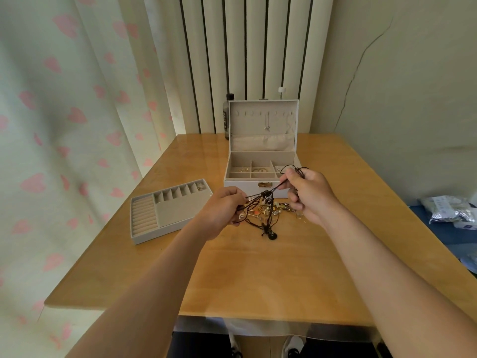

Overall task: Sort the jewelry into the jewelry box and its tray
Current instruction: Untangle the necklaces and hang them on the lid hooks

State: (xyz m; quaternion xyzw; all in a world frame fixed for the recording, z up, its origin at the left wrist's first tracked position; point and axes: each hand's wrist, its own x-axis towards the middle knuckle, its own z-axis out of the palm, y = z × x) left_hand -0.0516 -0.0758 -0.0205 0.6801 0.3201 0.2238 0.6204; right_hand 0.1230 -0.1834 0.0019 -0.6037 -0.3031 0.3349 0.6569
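A white jewelry box [242,186] stands open mid-table, its lid upright with a thin necklace [267,122] hanging inside; small gold pieces lie in its compartments. The grey tray [144,237] lies to its left, with small pieces in its far right slot. Between my hands stretches a dark cord necklace [267,194]. My left hand [222,210] pinches one end, and my right hand [308,196] grips the other, cord loops sticking out above it. Under the cord lies a pile of gold jewelry [275,206], with a black pendant [272,236] in front.
The wooden table [258,275] stands against a radiator and wall. A dark bottle [227,116] and a white-capped one [282,91] stand behind the box. A curtain hangs at the left. Plastic bags [449,209] lie on a blue surface to the right.
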